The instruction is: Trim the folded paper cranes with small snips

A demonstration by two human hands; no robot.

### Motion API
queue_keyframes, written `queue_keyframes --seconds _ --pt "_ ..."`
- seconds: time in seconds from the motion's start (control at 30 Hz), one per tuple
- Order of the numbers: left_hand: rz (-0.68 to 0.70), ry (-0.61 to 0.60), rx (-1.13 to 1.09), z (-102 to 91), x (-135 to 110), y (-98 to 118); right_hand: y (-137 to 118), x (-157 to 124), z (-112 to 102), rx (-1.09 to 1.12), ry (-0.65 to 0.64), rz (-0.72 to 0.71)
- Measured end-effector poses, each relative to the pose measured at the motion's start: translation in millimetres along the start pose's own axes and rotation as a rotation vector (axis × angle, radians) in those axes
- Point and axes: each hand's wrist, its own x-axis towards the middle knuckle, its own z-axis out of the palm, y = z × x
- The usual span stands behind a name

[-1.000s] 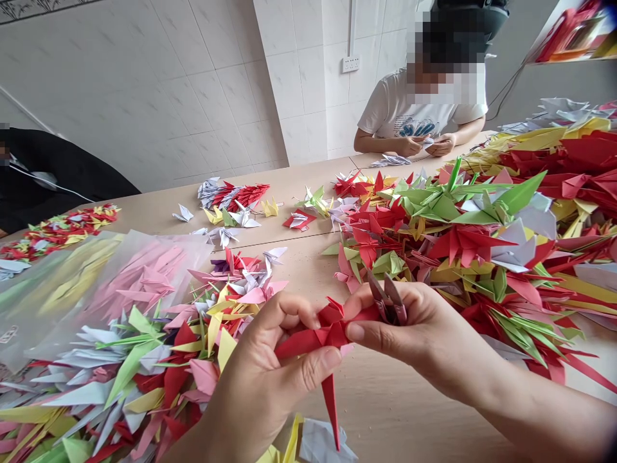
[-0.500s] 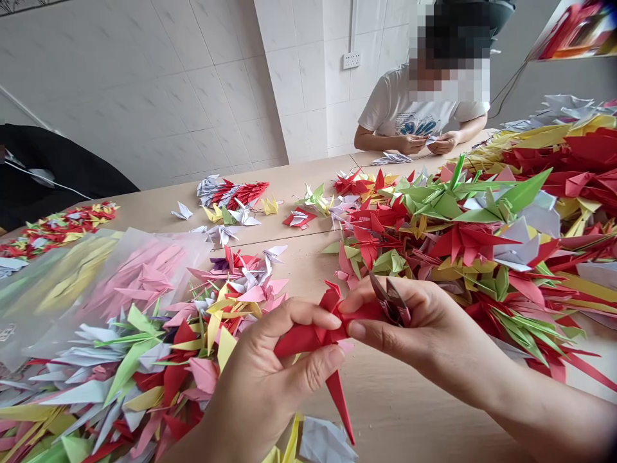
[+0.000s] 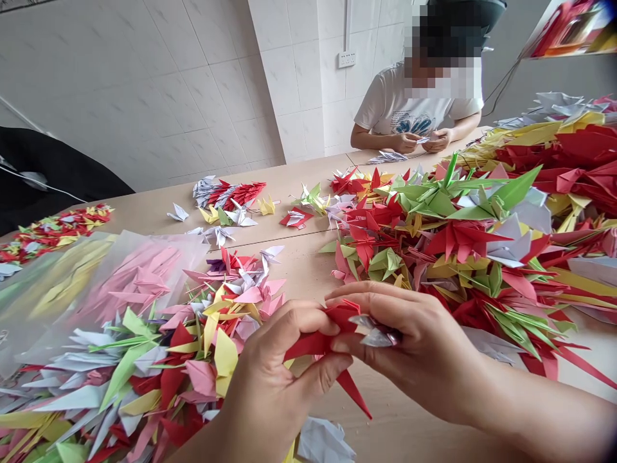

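The red folded-paper crane (image 3: 328, 344) sits pinched between both hands above the pale wooden table (image 3: 385, 411): the left hand (image 3: 284, 379) grips its body, the right hand (image 3: 419, 350) nips the top while also holding small metal tweezers (image 3: 373, 331). It looks feather-light, thin and easily creased, so I would hold it at the thick centre folds, not the 1 long point hanging down.

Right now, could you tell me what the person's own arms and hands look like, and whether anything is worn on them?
Both arms are bare as far as the picture shows: no sleeves, gloves, watch or rings are visible. The left hand and right hand have short, unpainted nails. The forearms enter from the bottom edge.
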Motion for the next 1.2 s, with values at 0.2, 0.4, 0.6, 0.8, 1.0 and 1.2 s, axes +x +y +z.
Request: queue_keyframes --seconds 0.2,0.4,0.6,0.8,1.0,1.2 --pt "-0.05 -0.03 -0.153 3.5 -5 0 -1 1 1 -0.093 -0.025 0.027" --pt "-0.11 0.037 -0.215 4.2 -7 -4 2 -1 1 -0.197 0.032 0.015" --pt "-0.109 0.081 -0.184 5.2 -3 -1 -1 3 -1 -0.267 0.142 0.023" --pt "0.035 0.092 -0.019 10.3 -9 -9 1 5 -3 -0.296 0.193 -0.044" --pt "0.42 0.239 0.412 1.2 -11 -13 4 4 -5 -0.387 0.241 -0.083" --pt "0.581 0.055 0.443 -0.2 -10 -13 5 -1 -4 -0.451 0.264 -0.183"
